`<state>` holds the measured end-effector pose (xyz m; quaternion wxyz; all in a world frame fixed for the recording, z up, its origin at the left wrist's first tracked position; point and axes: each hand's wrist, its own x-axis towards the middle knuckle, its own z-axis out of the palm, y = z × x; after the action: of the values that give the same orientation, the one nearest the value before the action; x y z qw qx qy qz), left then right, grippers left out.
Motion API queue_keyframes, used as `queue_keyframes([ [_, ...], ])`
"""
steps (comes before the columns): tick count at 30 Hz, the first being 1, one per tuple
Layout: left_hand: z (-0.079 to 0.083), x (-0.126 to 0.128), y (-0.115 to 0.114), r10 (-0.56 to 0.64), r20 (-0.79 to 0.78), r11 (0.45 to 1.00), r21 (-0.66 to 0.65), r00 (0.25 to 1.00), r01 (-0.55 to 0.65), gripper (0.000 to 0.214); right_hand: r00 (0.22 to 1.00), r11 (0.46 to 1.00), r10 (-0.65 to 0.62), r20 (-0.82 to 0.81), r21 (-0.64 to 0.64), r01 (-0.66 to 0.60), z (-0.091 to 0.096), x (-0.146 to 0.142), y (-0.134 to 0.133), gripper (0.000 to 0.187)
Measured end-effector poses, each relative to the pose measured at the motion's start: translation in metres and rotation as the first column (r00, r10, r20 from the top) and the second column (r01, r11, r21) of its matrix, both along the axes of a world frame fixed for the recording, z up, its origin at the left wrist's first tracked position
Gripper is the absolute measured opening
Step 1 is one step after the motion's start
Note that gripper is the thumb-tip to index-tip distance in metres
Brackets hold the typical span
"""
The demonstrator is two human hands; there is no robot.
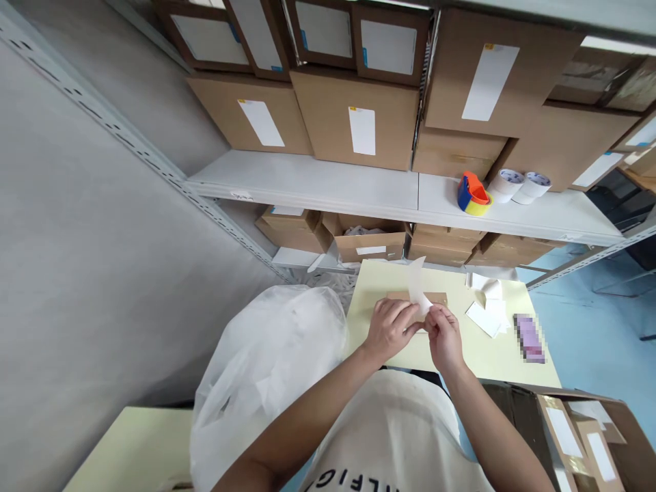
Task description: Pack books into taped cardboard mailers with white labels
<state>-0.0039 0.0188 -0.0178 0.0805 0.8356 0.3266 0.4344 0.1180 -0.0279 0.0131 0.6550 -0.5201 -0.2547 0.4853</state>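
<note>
A thin white label sheet (418, 284) curls upward between my hands over the table. My left hand (390, 330) has its fingers closed at the sheet's lower left side. My right hand (443, 335) pinches its lower right corner with thumb and fingertips. Behind and under the hands, a small flat cardboard box (439, 298) lies on the pale yellow table (374, 287), partly hidden by the fingers and the sheet. To the right lie loose white label papers (482, 319), some overlapping and creased.
A purple pixelated object (529, 338) lies at the table's right. Above, a metal shelf (369, 179) carries cardboard boxes, a tape dispenser (474, 195) and white tape rolls (533, 187). A large white plastic bag (271, 362) stands left; an open carton with labelled boxes (564, 432) sits lower right.
</note>
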Motion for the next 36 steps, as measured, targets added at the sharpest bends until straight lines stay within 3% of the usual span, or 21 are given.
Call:
queue_keyframes([
  [6,0.001,0.007,0.009,0.015,0.007,1.0,0.017,1.0,-0.015,0.016,0.995,0.997,0.076,-0.068,-0.007,-0.077,-0.004,0.008,0.005,0.045],
  [10,0.001,0.01,0.012,0.051,0.032,0.992,-0.115,0.998,-0.047,0.015,0.984,0.988,0.158,-0.079,0.009,-0.157,-0.012,0.013,0.009,0.035],
  [13,0.005,0.01,0.016,0.059,0.131,0.965,-0.261,0.99,-0.023,0.019,0.979,0.984,0.173,0.105,0.018,-0.176,-0.018,0.025,0.008,0.03],
  [15,0.008,0.009,0.021,0.09,0.218,0.907,-0.421,0.972,0.011,0.021,0.925,0.995,0.046,0.377,0.065,-0.076,-0.02,0.041,0.006,0.034],
  [18,0.011,0.008,0.031,0.142,0.345,0.722,-0.678,0.928,0.141,0.028,0.735,0.985,-0.161,0.659,0.156,0.076,-0.021,0.07,0.005,0.034],
  [19,0.01,0.007,0.034,0.156,0.383,0.645,-0.737,0.911,0.199,0.031,0.711,0.986,-0.156,0.686,0.148,0.073,-0.021,0.078,0.006,0.033],
  [21,0.009,0.008,0.039,0.18,0.435,0.514,-0.806,0.882,0.293,0.036,0.734,0.995,-0.062,0.676,0.095,-0.004,-0.021,0.089,0.007,0.03],
  [23,0.006,0.009,0.041,0.181,0.447,0.429,-0.838,0.876,0.339,0.037,0.774,0.997,0.02,0.633,0.046,-0.063,-0.023,0.094,0.008,0.027],
  [28,-0.007,0.012,0.04,0.19,0.445,0.292,-0.877,0.875,0.382,0.034,0.827,0.994,0.004,0.562,-0.094,0.06,-0.033,0.098,0.008,0.033],
  [33,-0.018,0.012,0.037,0.233,0.43,0.214,-0.897,0.872,0.386,0.035,0.934,0.984,0.12,0.335,-0.167,-0.067,-0.048,0.103,0.007,0.034],
  [36,-0.022,0.011,0.036,0.24,0.425,0.188,-0.902,0.873,0.388,0.034,0.961,0.98,0.093,0.26,-0.194,-0.043,-0.058,0.104,0.007,0.033],
])
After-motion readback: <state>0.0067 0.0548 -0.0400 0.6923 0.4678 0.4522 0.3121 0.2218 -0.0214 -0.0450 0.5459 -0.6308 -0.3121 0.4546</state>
